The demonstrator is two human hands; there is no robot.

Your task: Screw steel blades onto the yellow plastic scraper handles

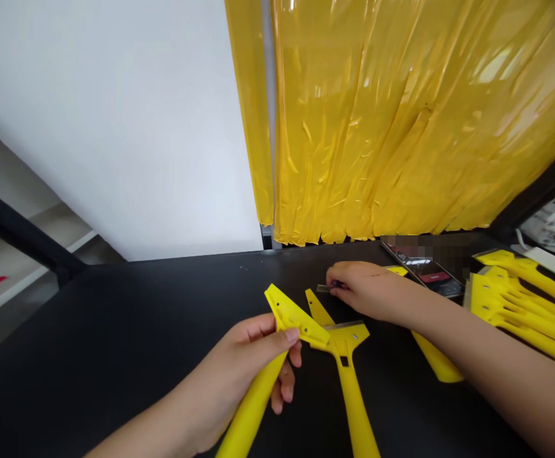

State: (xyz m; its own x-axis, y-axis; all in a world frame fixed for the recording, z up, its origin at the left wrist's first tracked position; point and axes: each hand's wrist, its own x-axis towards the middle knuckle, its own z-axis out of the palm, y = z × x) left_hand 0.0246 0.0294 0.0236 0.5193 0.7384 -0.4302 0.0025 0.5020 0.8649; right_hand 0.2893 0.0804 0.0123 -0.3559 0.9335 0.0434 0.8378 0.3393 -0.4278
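My left hand (262,356) is wrapped round a yellow scraper (253,401) near its head, thumb on the wide triangular end, which has small holes. Just right of it, a second yellow scraper (353,394) with a metal blade edge lies on the black table, partly over another yellow piece (319,308). Beyond these, my right hand (353,289) pinches a small metal strip (323,289) low over the table; its fingertips are partly hidden.
Several yellow scrapers (510,302) are piled at the right, near a phone (430,270). Another yellow handle (437,359) lies under my right forearm. Yellow plastic sheeting (377,127) and a white panel (129,127) stand behind the black table (91,343).
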